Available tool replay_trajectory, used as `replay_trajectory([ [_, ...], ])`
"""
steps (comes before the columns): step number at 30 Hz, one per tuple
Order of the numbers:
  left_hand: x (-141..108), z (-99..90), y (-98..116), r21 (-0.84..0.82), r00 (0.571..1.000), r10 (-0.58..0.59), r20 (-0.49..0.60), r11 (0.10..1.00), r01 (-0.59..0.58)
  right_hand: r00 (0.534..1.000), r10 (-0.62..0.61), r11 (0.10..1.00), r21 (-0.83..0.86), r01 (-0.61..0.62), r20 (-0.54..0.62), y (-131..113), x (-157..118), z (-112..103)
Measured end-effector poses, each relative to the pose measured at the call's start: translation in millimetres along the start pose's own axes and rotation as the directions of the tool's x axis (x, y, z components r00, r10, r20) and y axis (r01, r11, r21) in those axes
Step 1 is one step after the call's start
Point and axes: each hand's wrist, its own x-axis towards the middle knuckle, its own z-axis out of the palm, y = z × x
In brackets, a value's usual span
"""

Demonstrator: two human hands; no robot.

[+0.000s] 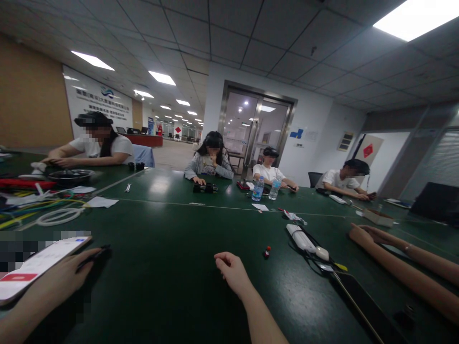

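My right hand rests above the dark green table near the middle, its fingers curled in and pressed loosely together. Nothing shows in its grasp. To its right lies a small dark and red object with an orange top. At the far left a hand is closed round a thin black pen-like object, right beside a lit phone. That forearm enters at the picture's lower left corner, and I cannot tell whether it is my left arm or a neighbour's.
A white power strip with black cables lies at right, near a co-worker's arms. Tangled cables and a dark bowl are at left. Several people sit across the table. Two water bottles stand midway.
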Motion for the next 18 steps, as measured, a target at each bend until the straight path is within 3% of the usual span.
replay_trajectory([
  [18, -1.7, -2.0, 4.4, 0.024, 1.000, 0.002, 0.003, 1.000, -0.003, 1.000, -0.023, 1.000, 0.009, 0.023, 0.001, 8.2, 4.7, 1.1],
])
